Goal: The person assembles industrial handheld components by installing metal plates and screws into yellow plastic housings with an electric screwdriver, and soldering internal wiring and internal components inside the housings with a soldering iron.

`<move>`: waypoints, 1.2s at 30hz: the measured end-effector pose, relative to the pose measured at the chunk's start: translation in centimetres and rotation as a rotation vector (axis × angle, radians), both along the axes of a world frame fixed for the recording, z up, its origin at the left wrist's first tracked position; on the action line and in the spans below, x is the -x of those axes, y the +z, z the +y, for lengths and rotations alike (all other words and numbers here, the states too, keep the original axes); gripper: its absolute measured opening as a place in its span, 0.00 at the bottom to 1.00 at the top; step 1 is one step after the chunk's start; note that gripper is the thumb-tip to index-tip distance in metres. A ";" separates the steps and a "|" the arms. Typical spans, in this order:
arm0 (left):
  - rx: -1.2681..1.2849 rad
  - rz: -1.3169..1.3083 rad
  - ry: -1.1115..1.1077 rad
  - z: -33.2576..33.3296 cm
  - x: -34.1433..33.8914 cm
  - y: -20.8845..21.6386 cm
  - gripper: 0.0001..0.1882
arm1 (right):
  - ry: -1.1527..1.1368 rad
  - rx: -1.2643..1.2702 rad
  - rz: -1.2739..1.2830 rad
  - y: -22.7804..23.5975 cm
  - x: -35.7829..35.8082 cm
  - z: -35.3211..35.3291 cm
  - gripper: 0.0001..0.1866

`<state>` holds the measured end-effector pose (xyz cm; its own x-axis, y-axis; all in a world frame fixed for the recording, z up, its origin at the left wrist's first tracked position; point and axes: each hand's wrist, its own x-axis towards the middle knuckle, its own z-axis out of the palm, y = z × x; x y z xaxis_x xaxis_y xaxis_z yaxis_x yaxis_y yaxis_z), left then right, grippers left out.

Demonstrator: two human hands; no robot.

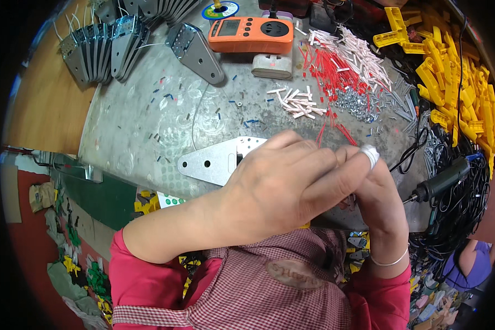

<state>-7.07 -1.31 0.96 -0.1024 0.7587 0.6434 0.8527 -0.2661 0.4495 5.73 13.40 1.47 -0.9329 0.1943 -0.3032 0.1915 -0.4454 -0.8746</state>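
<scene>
My left hand (pixel 286 181) reaches across from the left, back up, its fingers bent and closed toward my right hand (pixel 377 181). The two meet over the near part of the table, and what they pinch is hidden behind the fingers. White tape (pixel 370 156) wraps a fingertip where they meet. Short red wires (pixel 344 133) show just beyond the fingers; I cannot tell whether they are held or lie on the table. Partly under my left hand lies a flat silver metal bracket (pixel 212 163) with round holes, a thin wire running away from its far edge.
More grey brackets (pixel 195 55) stand at the far left. An orange meter (pixel 251 36) sits on a white socket block (pixel 272 66). White sleeves (pixel 297 103), red wires and screws (pixel 355 103) are heaped beyond my hands. Yellow plastic parts (pixel 467 82) and a dark electric screwdriver (pixel 440 180) lie right.
</scene>
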 end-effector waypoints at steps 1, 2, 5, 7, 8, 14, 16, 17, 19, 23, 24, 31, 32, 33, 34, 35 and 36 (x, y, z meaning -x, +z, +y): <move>0.002 -0.002 0.007 0.0 0.1 -0.2 0.32 | -0.001 -0.151 -0.102 0.6 0.1 -0.1 0.08; 0.045 -0.134 0.023 0.1 0.3 -0.3 0.32 | 0.007 -0.150 -0.103 0.4 0.0 -0.6 0.08; 0.153 -0.407 0.018 0.2 0.6 -0.2 0.33 | -0.204 -1.311 0.266 -0.7 -0.8 -1.6 0.10; 0.235 -0.559 -0.028 0.1 0.9 0.0 0.34 | -0.182 -1.466 0.359 -0.8 -0.5 -1.1 0.09; 0.236 -0.560 -0.025 0.1 1.0 0.1 0.34 | -0.165 -1.619 0.455 -0.8 -0.3 -1.0 0.07; 0.105 -0.189 -0.060 0.4 1.3 -0.5 0.34 | 0.182 -0.020 -0.174 0.4 0.3 1.9 0.07; 0.082 -0.266 -0.053 0.3 1.1 -0.7 0.33 | 0.183 -0.042 -0.205 0.6 -0.3 1.2 0.08; 0.153 -0.418 -0.044 0.3 0.9 -0.5 0.34 | 0.097 -0.481 -0.079 0.7 -0.7 0.3 0.08; 0.187 -0.498 -0.053 0.4 1.0 -0.2 0.34 | -0.024 -1.210 0.187 0.4 -1.1 -0.5 0.09; 0.219 -0.519 -0.066 0.2 1.1 -0.2 0.33 | 0.021 -1.517 0.319 0.4 -0.4 0.0 0.08; 0.209 -0.483 -0.074 0.2 1.1 -0.2 0.32 | 0.066 -0.933 0.062 0.9 -0.1 0.3 0.07; 0.173 -0.462 -0.071 0.2 1.2 -0.5 0.32 | 0.005 -0.992 0.090 0.4 -0.7 -0.5 0.05; 0.206 -0.519 -0.069 0.2 1.3 -0.2 0.30 | -0.027 -1.498 0.331 0.1 -0.7 -0.6 0.04; 0.239 -0.575 -0.067 0.3 1.3 0.0 0.29 | -0.087 -1.527 0.363 0.1 -0.5 -0.8 0.05; 0.244 -0.574 -0.059 0.2 1.3 0.0 0.29 | -0.085 -1.519 0.368 0.1 -0.4 -0.9 0.05; 0.241 -0.545 -0.066 0.2 1.2 -0.1 0.28 | -0.050 -1.470 0.327 0.1 -0.3 -0.8 0.05; 0.239 -0.516 -0.071 0.2 1.1 -0.1 0.27 | -0.014 -1.418 0.288 0.2 -0.3 -0.8 0.05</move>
